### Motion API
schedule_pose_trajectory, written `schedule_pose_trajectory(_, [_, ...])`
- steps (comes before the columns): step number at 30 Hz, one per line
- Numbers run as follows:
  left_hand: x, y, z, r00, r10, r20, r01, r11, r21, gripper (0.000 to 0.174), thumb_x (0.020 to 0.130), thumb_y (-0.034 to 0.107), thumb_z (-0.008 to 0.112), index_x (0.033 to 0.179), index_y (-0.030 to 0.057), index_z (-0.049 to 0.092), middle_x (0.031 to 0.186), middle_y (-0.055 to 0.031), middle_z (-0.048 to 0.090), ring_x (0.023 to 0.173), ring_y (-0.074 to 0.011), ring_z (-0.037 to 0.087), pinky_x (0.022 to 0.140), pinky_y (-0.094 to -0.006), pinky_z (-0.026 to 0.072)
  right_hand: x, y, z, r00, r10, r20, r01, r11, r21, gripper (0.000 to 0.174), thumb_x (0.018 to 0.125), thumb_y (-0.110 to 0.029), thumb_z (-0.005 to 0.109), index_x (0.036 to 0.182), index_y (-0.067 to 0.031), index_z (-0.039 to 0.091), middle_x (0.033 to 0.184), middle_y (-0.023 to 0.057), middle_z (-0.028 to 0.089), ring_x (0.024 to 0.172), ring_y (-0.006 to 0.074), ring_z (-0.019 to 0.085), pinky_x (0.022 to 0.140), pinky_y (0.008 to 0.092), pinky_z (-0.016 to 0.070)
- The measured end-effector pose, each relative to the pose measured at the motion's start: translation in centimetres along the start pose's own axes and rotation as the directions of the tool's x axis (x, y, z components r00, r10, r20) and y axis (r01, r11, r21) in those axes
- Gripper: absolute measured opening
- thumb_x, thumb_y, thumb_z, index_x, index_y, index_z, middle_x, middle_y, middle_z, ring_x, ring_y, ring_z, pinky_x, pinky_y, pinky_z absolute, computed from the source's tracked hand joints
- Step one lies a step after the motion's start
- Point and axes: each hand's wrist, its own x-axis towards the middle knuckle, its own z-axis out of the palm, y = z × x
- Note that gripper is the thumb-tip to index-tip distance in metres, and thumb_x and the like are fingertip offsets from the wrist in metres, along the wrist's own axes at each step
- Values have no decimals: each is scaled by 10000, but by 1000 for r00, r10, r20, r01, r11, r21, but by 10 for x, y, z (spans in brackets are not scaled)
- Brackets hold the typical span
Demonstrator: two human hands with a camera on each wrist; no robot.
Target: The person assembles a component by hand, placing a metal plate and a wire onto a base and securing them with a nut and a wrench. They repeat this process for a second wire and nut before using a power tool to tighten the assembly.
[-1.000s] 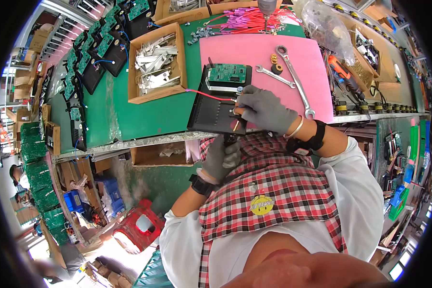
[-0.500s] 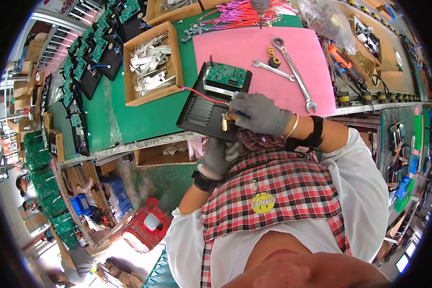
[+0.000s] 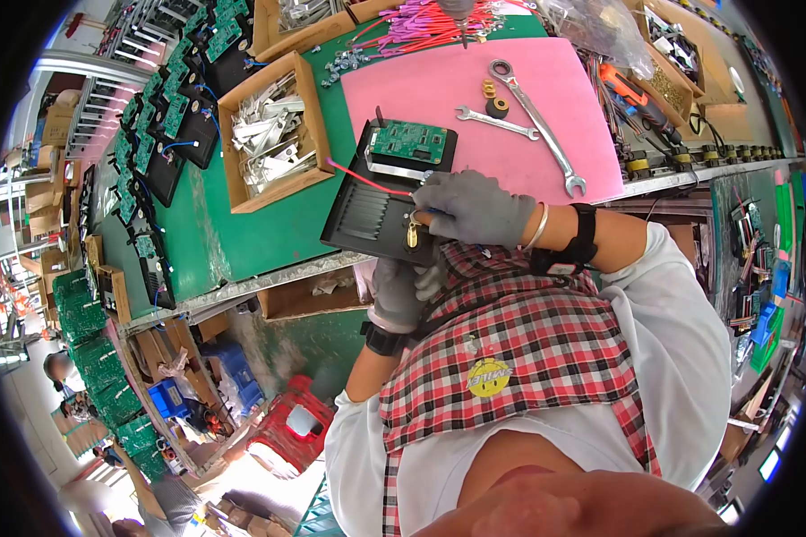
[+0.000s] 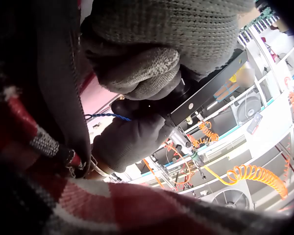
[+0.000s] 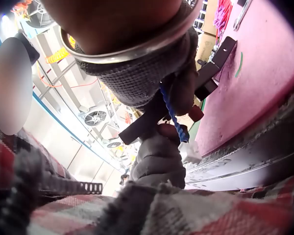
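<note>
A black metal housing (image 3: 367,215) carries a green circuit board (image 3: 409,141) and a metal strip (image 3: 398,170), its near end over the table's front edge. My gloved left hand (image 3: 401,291) is below that end. In the left wrist view its curled fingers grip a black cylindrical part (image 4: 182,88) against the panel. Above the housing, my gloved right hand (image 3: 484,208) has its fingertips beside an upright brass post (image 3: 412,234). A blue twisted wire (image 5: 171,113) runs out from between its fingers. One red wire (image 3: 367,179) extends left from near those fingers.
On the pink sheet (image 3: 376,76) lie an open-end wrench (image 3: 497,123), a long ratchet wrench (image 3: 537,125) and small brass parts (image 3: 489,88). A cardboard box (image 3: 228,161) of metal brackets stands left. Red wires (image 3: 421,27) are heaped behind; an orange power tool (image 3: 622,87) lies right.
The near end of the housing has swung left, and the black part below its front edge is now hidden. My right hand remains by the brass post, which shows more clearly.
</note>
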Motion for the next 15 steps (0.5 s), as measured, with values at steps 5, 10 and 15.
schedule_pose_trajectory(5, [-17, -1, 5, 995, 56, 85, -78, 955, 286, 576, 753, 430, 608, 1139, 42, 429, 894, -67, 467, 666, -152, 458, 544, -284, 392, -3, -2, 7, 997, 33, 76, -22, 990, -143, 260, 773, -250, 584, 990, -119, 529, 912, 92, 544, 750, 312, 584, 604, 421, 475])
schedule_pose_trajectory(10, [-21, 4, -5, 994, 87, -67, -51, 905, 423, 436, 846, 320, 546, 1122, -6, 459, 971, -102, 552, 810, -176, 560, 682, -312, 459, -3, -4, 4, 989, 52, 140, -28, 985, -172, 252, 785, -260, 575, 998, -131, 534, 928, 89, 549, 736, 289, 594, 575, 409, 482])
schedule_pose_trajectory(15, [-17, 9, -5, 984, 153, -88, -57, 746, 663, 548, 791, 349, 630, 1194, 26, 447, 1016, -85, 556, 852, -198, 567, 705, -336, 475, -16, 19, -12, 994, -77, -82, 73, 996, -51, 216, 779, -281, 584, 933, -130, 577, 856, 76, 577, 715, 268, 601, 567, 400, 475])
